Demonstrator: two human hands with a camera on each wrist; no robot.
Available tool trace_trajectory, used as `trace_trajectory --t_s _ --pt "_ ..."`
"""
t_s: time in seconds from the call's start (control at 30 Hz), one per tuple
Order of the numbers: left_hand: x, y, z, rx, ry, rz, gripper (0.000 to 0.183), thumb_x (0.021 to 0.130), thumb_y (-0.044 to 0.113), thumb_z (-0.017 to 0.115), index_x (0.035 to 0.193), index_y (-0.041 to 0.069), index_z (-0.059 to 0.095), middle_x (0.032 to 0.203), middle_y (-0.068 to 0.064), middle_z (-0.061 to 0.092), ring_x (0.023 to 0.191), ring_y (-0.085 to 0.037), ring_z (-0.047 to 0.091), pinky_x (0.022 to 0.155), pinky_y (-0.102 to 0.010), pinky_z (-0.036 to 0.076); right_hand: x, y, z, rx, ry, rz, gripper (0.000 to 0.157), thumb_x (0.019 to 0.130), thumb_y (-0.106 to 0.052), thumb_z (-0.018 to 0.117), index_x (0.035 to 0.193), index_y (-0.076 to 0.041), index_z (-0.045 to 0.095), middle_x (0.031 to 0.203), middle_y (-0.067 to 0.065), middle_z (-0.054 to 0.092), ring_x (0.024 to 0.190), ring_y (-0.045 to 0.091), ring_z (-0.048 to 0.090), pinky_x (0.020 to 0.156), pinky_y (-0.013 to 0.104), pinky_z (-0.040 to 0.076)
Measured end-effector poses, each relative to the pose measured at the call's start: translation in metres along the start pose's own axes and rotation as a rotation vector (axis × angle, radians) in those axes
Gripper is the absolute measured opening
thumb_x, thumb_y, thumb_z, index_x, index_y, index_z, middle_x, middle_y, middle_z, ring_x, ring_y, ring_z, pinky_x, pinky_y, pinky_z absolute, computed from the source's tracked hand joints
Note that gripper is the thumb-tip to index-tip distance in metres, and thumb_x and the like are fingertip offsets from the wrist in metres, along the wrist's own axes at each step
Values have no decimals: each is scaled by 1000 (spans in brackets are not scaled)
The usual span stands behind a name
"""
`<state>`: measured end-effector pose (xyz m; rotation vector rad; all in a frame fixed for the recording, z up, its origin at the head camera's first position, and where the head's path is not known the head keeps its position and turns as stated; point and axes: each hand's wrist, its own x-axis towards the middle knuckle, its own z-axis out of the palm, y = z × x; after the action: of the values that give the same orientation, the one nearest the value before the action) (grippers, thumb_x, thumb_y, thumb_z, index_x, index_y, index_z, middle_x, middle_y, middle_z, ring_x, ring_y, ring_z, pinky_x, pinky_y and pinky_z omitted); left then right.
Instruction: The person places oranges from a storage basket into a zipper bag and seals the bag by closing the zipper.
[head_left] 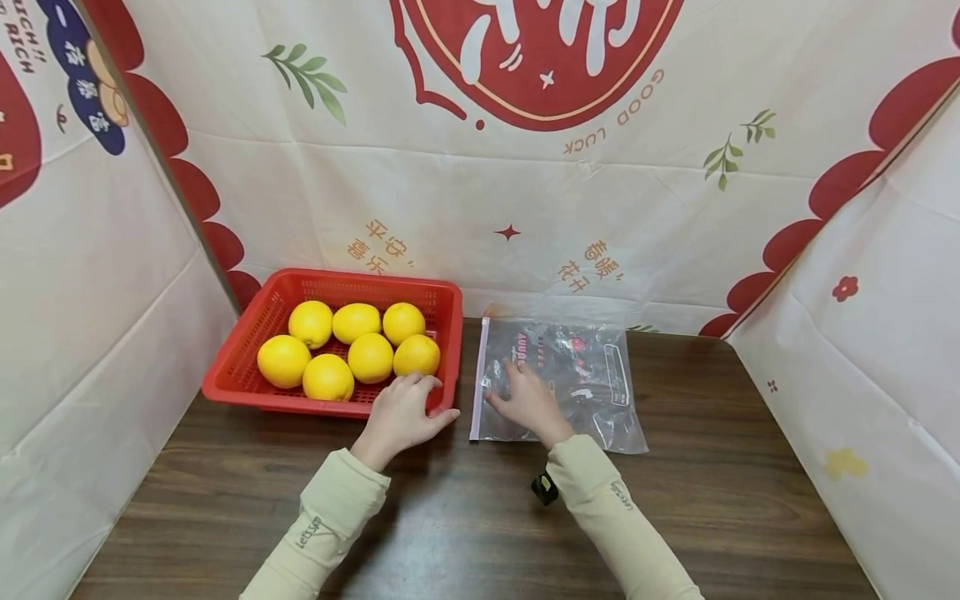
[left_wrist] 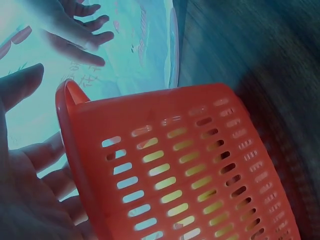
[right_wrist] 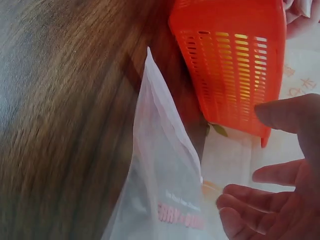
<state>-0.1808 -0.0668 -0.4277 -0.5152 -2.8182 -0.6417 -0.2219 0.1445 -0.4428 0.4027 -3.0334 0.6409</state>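
Several yellow citrus fruits lie in a red slotted plastic basket on the left. My left hand is over the basket's front right corner, fingers loosely bent above the rim and thumb spread to the right. In the left wrist view those fingers show beyond the basket's rim. To the right, a clear zip bag with a pale pink top strip lies flat. My right hand hovers over its strip end, fingers apart. From the right wrist, the bag's mouth looks slightly parted beside the spread fingers.
Both things rest on a dark wood-grain table. A printed white cloth hangs behind, and white side panels stand at left and right. A small black object shows by the right cuff.
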Motion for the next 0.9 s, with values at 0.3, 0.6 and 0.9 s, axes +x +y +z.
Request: trace_trajectory --t_s 0.3,0.6,0.9 --pt "0 0 2 6 11 18 36 73 39 70 93 9 64 70 1 54 59 -15 49 54 -27 42 6 -8 14 -43 -41 -3 63 78 -35 66 126 3 49 121 24 52 107 37 53 87 47 44" --pt "-2 -1 3 -19 28 29 29 73 29 73 93 10 64 64 4 53 55 -12 46 49 -25 39 6 -20 21 -43 -77 14 64 77 -29 69 124 8 48 115 27 54 102 38 55 85 47 45" --pt "-3 -2 5 -4 37 29 29 74 30 72 94 11 65 64 4 52 56 -13 48 50 -27 40 9 -24 37 -97 -15 8 37 73 -24 71 92 6 60 84 19 58 79 33 60 69 43 50"
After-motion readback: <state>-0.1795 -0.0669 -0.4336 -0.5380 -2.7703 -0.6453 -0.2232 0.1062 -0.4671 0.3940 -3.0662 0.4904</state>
